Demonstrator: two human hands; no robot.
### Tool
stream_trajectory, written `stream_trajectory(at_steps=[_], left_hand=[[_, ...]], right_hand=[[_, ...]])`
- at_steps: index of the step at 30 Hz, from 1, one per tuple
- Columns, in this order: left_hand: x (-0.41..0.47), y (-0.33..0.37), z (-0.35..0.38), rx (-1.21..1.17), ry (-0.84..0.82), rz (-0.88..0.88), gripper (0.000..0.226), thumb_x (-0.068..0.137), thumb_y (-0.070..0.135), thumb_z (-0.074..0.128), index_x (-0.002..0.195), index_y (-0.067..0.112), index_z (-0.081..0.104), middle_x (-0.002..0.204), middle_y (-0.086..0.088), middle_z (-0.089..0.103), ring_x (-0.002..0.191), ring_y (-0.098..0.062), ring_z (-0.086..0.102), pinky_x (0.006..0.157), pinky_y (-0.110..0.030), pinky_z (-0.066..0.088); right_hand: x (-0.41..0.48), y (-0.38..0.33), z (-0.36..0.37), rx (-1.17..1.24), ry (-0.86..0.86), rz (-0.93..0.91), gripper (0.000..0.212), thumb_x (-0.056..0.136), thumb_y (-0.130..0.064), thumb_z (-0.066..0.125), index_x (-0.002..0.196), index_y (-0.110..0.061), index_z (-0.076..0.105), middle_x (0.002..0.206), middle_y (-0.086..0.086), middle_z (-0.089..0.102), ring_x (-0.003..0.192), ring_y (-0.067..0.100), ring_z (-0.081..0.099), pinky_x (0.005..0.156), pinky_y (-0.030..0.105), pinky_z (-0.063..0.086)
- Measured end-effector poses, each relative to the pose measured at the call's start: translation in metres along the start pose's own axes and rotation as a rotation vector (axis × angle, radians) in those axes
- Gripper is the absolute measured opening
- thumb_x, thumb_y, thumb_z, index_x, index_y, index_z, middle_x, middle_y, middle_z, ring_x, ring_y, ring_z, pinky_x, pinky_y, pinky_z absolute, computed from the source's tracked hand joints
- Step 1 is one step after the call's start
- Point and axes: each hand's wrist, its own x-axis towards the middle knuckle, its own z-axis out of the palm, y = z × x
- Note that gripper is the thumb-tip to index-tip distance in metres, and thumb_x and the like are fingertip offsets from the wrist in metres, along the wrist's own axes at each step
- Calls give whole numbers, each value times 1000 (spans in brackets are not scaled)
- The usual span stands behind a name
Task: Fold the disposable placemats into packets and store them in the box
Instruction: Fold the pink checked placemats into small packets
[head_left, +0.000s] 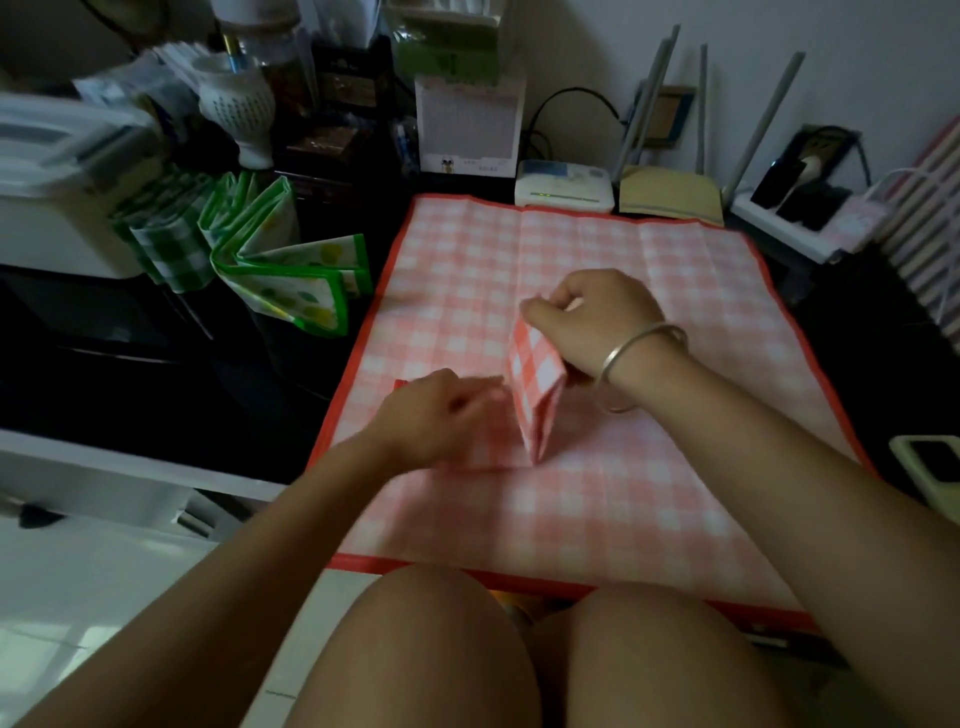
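Note:
A large pink-and-white checked placemat (649, 270) with a red border lies spread flat over the table. On it stands a folded pink checked packet (535, 384), upright on its edge. My right hand (597, 317), with a silver bangle on the wrist, pinches the packet's top edge. My left hand (436, 415) lies on the flat, blurred part of the folded mat just left of the packet, fingers curled over it. To the left, green-bordered folded placemats (291, 275) fan out loosely, with green checked ones (166, 244) beside them.
A white lidded box (57, 171) sits at the far left. Jars, a calendar (467, 124) and a router (670, 192) crowd the back. A power strip (800, 208) is at the right, a phone (935, 467) at the right edge. My knees are under the table's near edge.

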Motion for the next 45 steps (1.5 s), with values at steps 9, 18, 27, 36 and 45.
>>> stream_trajectory(at_steps=[9, 18, 27, 36, 45], left_hand=[[3, -29, -16, -1529, 386, -321, 49, 107, 37, 23, 120, 8, 60, 106, -10, 67, 88, -20, 61, 85, -34, 46], [-18, -50, 2, -214, 457, 90, 53, 96, 38, 27, 137, 19, 54, 141, 4, 52, 137, -12, 40, 115, -33, 26], [-12, -62, 24, 431, 351, 71, 62, 100, 41, 8, 156, 14, 17, 162, -4, 12, 151, -22, 5, 119, -52, -9], [-13, -61, 28, 417, 364, 57, 58, 102, 37, 17, 153, 12, 28, 159, -6, 26, 148, -23, 19, 119, -55, 3], [-13, -54, 21, 469, 267, -9, 67, 95, 44, -6, 156, 19, 2, 163, 0, 3, 151, -20, -6, 118, -50, -13]], right_hand=[[5, -43, 81, -85, -397, -3, 45, 88, -53, 43, 87, -15, 67, 83, 10, 70, 80, 29, 66, 74, 34, 53], [-2, -31, 97, 374, -648, 216, 29, 96, -1, 31, 83, -13, 54, 67, 12, 63, 49, 20, 65, 44, 23, 48], [-16, 4, 86, -242, -8, -447, 36, 92, -29, 37, 120, -21, 57, 121, -1, 60, 113, 21, 52, 90, 36, 44], [-22, 30, 112, -572, -356, -433, 86, 79, -58, -10, 153, -15, 2, 161, 1, -5, 147, 15, -9, 120, 39, -3], [-6, -17, 63, -514, -355, -284, 37, 97, -41, 42, 127, -20, 47, 130, 4, 43, 114, 23, 49, 91, 36, 44]])
